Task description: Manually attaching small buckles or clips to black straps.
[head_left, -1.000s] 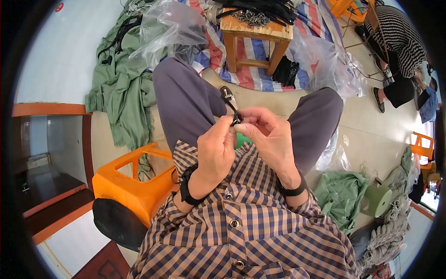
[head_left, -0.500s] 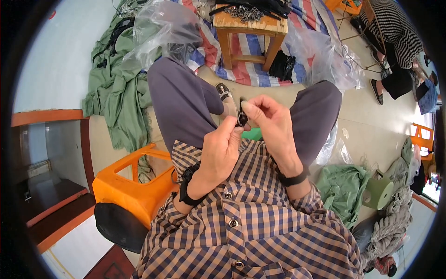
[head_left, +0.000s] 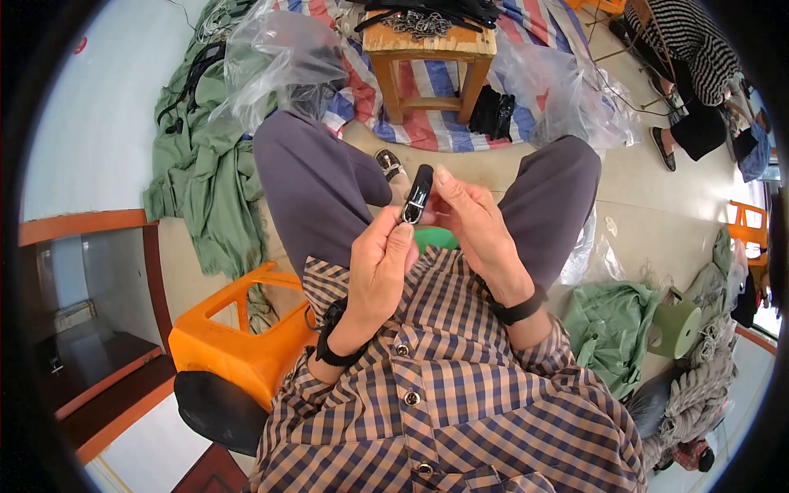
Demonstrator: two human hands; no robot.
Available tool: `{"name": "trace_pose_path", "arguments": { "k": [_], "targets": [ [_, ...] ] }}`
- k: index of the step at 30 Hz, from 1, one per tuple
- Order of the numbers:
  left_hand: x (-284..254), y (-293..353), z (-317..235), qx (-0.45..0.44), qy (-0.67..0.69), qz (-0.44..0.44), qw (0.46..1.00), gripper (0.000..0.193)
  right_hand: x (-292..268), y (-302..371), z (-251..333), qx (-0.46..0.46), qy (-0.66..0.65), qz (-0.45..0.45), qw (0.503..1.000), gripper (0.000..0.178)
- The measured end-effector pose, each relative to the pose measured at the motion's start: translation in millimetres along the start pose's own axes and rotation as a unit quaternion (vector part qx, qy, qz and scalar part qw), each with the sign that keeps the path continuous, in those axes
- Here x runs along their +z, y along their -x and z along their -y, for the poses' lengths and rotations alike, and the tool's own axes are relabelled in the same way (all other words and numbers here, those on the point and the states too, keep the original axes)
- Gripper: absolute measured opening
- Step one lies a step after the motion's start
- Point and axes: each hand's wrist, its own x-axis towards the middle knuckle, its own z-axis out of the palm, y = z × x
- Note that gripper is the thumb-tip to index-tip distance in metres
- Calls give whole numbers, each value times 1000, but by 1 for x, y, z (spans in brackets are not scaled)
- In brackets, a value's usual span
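Observation:
My left hand (head_left: 382,267) pinches a short black strap piece (head_left: 418,194) with a silvery metal ring at its lower end, between thumb and forefinger. The strap stands up from my fingertips, tilted slightly right, and its surface looks glossy. Close to its right side is my right hand (head_left: 479,226), thumb raised and parted from the fingers. Those fingers are partly hidden behind the strap, so whether they touch it is not plain. Ahead, a wooden stool (head_left: 431,43) bears a pile of metal hardware (head_left: 416,25) and several black straps (head_left: 460,10).
An orange plastic stool (head_left: 238,337) stands at my left. Green cloth (head_left: 209,193) lies on the floor beyond it. More green fabric (head_left: 610,329) and a green spool-like object (head_left: 675,331) are at right. Under the wooden stool spreads a striped sheet (head_left: 419,135). Another person (head_left: 690,74) sits far right.
The black strap piece now stands upright and shows its length. My right thumb has parted from the pinch on it, while my left hand has shifted slightly left and still grips it.

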Motion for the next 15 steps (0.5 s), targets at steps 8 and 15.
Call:
{"name": "trace_pose_path", "arguments": {
  "k": [8,15],
  "targets": [
    [2,-2,7,-51,-65,85,993,26,-4,-14,-5,8,-41,-37,998,21],
    [-4,-4,27,-89,-16,-32,995,19,9,-4,-24,-19,2,29,999,23]
  ]
}}
